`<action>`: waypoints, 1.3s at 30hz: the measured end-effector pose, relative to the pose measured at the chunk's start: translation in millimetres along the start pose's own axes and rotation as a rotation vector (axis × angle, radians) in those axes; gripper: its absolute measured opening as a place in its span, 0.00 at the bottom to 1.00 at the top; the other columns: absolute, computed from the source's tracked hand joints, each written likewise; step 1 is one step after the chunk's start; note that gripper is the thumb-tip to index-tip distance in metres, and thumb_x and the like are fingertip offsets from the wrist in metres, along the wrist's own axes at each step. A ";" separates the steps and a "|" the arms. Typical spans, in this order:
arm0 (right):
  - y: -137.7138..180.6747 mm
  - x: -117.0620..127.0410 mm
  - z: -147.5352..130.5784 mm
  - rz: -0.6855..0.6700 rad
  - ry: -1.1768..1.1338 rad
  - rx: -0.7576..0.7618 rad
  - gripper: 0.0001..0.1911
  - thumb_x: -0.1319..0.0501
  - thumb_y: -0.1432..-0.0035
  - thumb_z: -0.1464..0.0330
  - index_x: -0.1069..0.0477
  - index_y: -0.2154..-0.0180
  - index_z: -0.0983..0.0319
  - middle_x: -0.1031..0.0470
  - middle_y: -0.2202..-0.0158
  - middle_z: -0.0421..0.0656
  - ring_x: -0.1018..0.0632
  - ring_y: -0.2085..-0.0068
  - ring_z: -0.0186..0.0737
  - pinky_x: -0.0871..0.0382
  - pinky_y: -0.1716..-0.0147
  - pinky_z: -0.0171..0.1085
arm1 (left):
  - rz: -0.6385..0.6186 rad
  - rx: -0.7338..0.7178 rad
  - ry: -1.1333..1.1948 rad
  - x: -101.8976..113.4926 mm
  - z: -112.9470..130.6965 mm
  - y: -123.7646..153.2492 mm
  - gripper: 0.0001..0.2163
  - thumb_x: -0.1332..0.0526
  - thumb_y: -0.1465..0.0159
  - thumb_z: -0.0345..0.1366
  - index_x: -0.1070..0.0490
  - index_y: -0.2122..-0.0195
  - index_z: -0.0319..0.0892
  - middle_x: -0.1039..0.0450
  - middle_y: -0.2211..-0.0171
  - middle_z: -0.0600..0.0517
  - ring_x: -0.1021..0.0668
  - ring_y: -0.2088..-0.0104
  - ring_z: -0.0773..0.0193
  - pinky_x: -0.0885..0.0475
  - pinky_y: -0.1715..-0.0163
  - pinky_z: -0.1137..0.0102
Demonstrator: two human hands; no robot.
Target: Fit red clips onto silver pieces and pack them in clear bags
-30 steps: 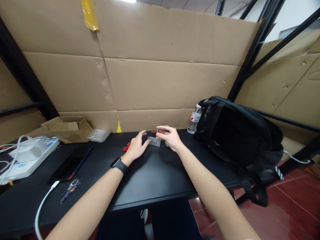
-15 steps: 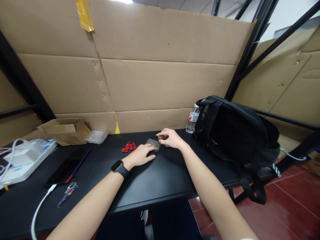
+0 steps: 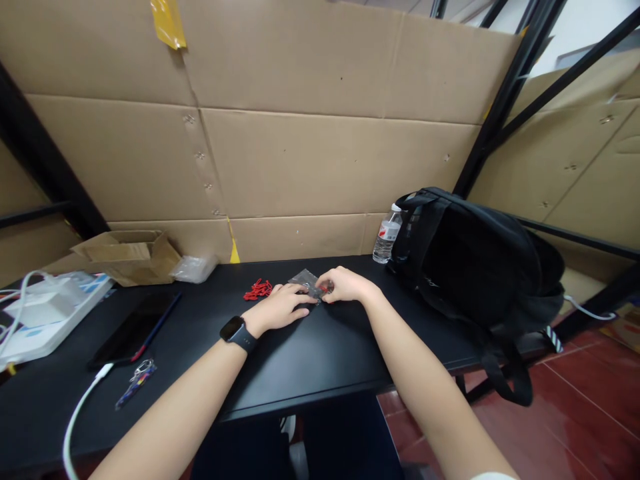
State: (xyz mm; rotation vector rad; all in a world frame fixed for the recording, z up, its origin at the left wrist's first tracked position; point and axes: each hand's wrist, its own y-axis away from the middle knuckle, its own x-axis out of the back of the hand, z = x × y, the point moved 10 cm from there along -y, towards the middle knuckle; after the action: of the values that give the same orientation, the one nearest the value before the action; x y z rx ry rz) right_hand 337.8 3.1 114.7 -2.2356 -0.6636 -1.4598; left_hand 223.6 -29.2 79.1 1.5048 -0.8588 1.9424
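My left hand (image 3: 284, 306), with a dark watch on its wrist, lies palm down with the fingers stretched out. Its fingertips rest on the near edge of a small clear plastic bag (image 3: 304, 277) on the black desk. At the bag's right side, the fingers of my right hand (image 3: 346, 285) are pinched together around a small red piece (image 3: 327, 287), too covered to make out fully. Left of the bag, close to my left knuckles, lies a little heap of red cord-like pieces (image 3: 257, 289).
A black backpack (image 3: 475, 267) and a water bottle (image 3: 387, 235) stand at the right. On the left are an open cardboard box (image 3: 135, 260), a clear plastic packet (image 3: 194, 269), a phone (image 3: 135, 330), a keychain (image 3: 137, 381) and a power strip (image 3: 55, 327). Cardboard (image 3: 290, 167) walls the back.
My right hand has moved slightly down, in against the bag's right side, with the red piece. The bag now lies spread farther back and left. My left hand stays almost in place.
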 end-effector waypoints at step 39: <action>-24.1 -15.5 0.3 0.231 -0.078 0.070 0.07 0.30 0.52 0.78 0.25 0.73 0.63 0.27 0.74 0.37 0.27 0.71 0.32 0.38 0.70 0.29 | -0.030 -0.059 0.195 5.2 -10.2 7.5 0.20 0.32 0.38 0.37 0.24 0.45 0.60 0.34 0.39 0.51 0.27 0.41 0.52 0.35 0.38 0.59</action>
State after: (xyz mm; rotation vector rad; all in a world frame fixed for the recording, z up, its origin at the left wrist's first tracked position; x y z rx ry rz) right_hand 318.7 20.1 101.8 -2.2401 -0.4537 -1.2248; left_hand 210.3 -26.3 81.1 1.2632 -0.7958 1.9853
